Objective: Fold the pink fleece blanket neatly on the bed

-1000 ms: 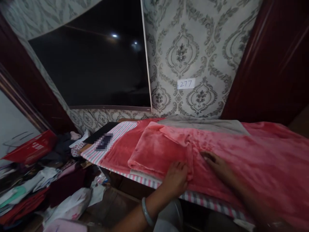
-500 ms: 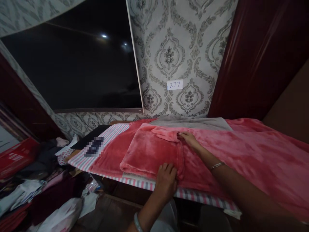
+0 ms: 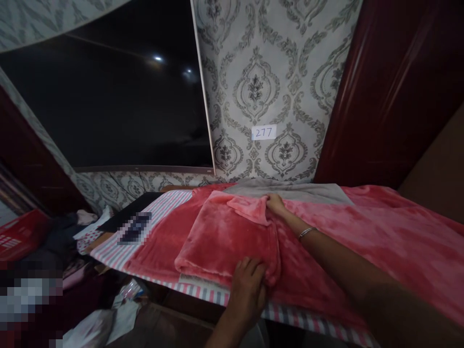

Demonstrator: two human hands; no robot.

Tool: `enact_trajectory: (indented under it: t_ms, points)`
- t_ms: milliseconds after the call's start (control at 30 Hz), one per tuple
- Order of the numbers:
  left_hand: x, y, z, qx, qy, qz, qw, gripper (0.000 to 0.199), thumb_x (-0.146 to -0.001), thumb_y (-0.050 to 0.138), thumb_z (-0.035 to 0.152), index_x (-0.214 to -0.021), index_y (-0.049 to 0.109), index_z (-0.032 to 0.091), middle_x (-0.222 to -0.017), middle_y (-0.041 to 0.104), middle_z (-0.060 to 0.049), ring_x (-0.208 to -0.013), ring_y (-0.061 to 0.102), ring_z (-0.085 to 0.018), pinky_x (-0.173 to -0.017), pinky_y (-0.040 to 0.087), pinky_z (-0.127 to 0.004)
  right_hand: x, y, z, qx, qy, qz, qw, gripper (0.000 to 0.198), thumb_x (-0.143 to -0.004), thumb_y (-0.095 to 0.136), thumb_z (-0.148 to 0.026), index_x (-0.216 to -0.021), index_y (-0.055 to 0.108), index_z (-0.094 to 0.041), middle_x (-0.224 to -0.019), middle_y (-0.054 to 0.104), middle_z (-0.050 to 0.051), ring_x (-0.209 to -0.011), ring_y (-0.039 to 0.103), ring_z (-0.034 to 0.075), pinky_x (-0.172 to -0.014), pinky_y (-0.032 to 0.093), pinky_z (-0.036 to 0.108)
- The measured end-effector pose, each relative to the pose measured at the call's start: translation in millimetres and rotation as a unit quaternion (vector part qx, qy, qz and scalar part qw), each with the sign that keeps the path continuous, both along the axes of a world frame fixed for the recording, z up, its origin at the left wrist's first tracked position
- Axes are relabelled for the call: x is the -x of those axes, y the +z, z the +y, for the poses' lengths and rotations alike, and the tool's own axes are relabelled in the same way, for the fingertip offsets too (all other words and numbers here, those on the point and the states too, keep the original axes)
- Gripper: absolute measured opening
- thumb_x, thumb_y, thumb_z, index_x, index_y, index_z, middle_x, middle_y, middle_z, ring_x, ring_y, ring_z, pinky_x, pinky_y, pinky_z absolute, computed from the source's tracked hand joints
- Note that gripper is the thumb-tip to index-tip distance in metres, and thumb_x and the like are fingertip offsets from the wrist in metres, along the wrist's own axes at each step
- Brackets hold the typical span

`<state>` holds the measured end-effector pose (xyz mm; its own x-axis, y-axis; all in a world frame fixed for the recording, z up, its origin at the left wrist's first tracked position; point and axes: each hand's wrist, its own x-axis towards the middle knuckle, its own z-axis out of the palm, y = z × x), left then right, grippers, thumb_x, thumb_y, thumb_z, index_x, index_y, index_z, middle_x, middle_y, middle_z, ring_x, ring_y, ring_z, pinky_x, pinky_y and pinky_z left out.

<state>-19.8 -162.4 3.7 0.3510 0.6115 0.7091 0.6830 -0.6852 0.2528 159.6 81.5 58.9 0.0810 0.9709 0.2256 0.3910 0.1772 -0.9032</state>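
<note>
A folded pink-red plush cloth [image 3: 221, 234] lies on a larger spread of the same red plush [image 3: 155, 244]. My right hand [image 3: 275, 204] pinches the cloth's far right edge, beside a small turned-over flap [image 3: 248, 207]. At the near right corner, my left hand [image 3: 248, 282] has its fingers curled over the cloth's edge; the thumb side is partly hidden. A strip of grey lining [image 3: 199, 281] peeks out under the front fold. Grey fabric [image 3: 290, 189] shows behind, along the wall side.
Beneath the plush is a striped cover [image 3: 203, 291] along the table's front edge. A dark pixelated patch [image 3: 135, 228] lies on its left part. A large television [image 3: 108, 96] hangs close behind. Clothes and a red box [image 3: 21, 234] are piled at the left.
My right hand has shifted slightly left at the far edge, and the flap's corner now droops over the folded cloth. My left hand stays at the near corner. The view has tilted a little.
</note>
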Motion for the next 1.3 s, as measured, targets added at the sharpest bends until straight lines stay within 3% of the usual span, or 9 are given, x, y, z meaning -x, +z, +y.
enact_trajectory:
  t_ms: [133, 233, 367, 500, 667, 767, 900, 1067, 1300]
  points:
    - [-2, 1.7, -2, -0.126, -0.001, -0.039, 0.991, 0.044, -0.078, 0.046, 0.006, -0.116, 0.065, 0.019, -0.114, 0.073, -0.011, -0.104, 0.064, -0.025, -0.091, 0.053, -0.042, -14, 53, 40, -0.105, -0.026, -0.037, 0.993, 0.024, -0.074, 0.058, -0.019, -0.092, 0.073, -0.02, -0.097, 0.075, 0.005, -0.094, 0.064, 0.02, -0.077, 0.049, 0.025]
    - [-6, -10.7, 1, -0.178, 0.0, -0.012, 0.984, 0.029, -0.086, 0.051, 0.016, -0.111, 0.066, 0.018, -0.11, 0.073, -0.013, -0.101, 0.064, -0.026, -0.086, 0.053, -0.039, -29, 70, 63, -0.103, -0.048, -0.067, 0.991, 0.015, -0.076, 0.061, -0.022, -0.086, 0.073, -0.02, -0.087, 0.074, 0.006, -0.09, 0.064, 0.021, -0.072, 0.047, 0.024]
    - [-10, -35.3, 9, -0.105, 0.007, 0.084, 0.991, 0.014, -0.086, 0.063, 0.021, -0.1, 0.065, 0.022, -0.096, 0.073, -0.007, -0.086, 0.064, -0.021, -0.074, 0.052, -0.032, -41, 39, 68, -0.002, -0.065, -0.09, 0.994, 0.011, -0.079, 0.067, -0.021, -0.068, 0.066, -0.018, -0.052, 0.055, 0.0, -0.058, 0.055, 0.014, -0.055, 0.041, 0.023]
    - [-5, -38.4, 11, -0.089, 0.001, 0.088, 0.992, 0.016, -0.085, 0.066, 0.021, -0.1, 0.066, 0.024, -0.095, 0.072, -0.004, -0.085, 0.064, -0.02, -0.074, 0.052, -0.031, -42, 5, 64, 0.087, -0.044, -0.063, 0.993, 0.026, -0.094, 0.064, -0.036, -0.081, 0.064, -0.015, -0.056, 0.052, -0.007, -0.045, 0.044, 0.007, -0.048, 0.041, 0.021]
    - [0, -9.5, 12, -0.09, 0.051, 0.043, 0.994, 0.031, -0.086, 0.054, 0.016, -0.114, 0.067, 0.023, -0.112, 0.072, -0.009, -0.101, 0.064, -0.024, -0.089, 0.052, -0.039, -33, 27, 83, 0.09, 0.005, 0.023, 0.996, 0.014, -0.09, 0.06, -0.027, -0.092, 0.069, -0.017, -0.054, 0.058, -0.004, -0.046, 0.05, 0.01, -0.048, 0.042, 0.019]
    - [-14, -13.0, 17, -0.15, 0.079, 0.017, 0.985, 0.029, -0.087, 0.052, 0.017, -0.11, 0.069, 0.023, -0.114, 0.071, -0.011, -0.102, 0.062, -0.026, -0.087, 0.05, -0.041, -33, 39, 92, 0.084, 0.018, 0.062, 0.994, 0.017, -0.084, 0.06, -0.022, -0.096, 0.071, -0.018, -0.06, 0.064, -0.003, -0.05, 0.053, 0.009, -0.051, 0.045, 0.018]
    - [-34, -40.4, 22, -0.135, 0.062, 0.084, 0.985, 0.007, -0.083, 0.064, 0.018, -0.087, 0.067, 0.023, -0.094, 0.071, -0.006, -0.081, 0.058, -0.021, -0.072, 0.045, -0.034, -43, 22, 80, 0.127, 0.001, 0.066, 0.99, 0.005, -0.079, 0.064, -0.019, -0.079, 0.067, -0.015, -0.05, 0.055, -0.003, -0.043, 0.045, 0.01, -0.047, 0.042, 0.021]
    - [-32, -53.5, 23, -0.11, 0.041, 0.118, 0.986, 0.01, -0.083, 0.068, 0.02, -0.093, 0.068, 0.023, -0.098, 0.072, -0.008, -0.083, 0.058, -0.022, -0.071, 0.042, -0.035, -58, 1, 58, 0.181, 0.025, 0.08, 0.98, 0.021, -0.09, 0.055, -0.031, -0.077, 0.063, -0.017, -0.057, 0.061, 0.002, -0.049, 0.055, 0.013, -0.054, 0.051, 0.025]
    - [-41, -51.3, 18, -0.131, 0.038, 0.087, 0.987, 0.016, -0.082, 0.068, 0.018, -0.098, 0.067, 0.02, -0.1, 0.071, -0.008, -0.085, 0.057, -0.023, -0.072, 0.038, -0.036, -58, -16, 49, 0.132, 0.019, 0.031, 0.991, 0.033, -0.078, 0.071, -0.03, -0.107, 0.064, -0.016, -0.08, 0.071, 0.004, -0.066, 0.065, 0.016, -0.063, 0.054, 0.025]
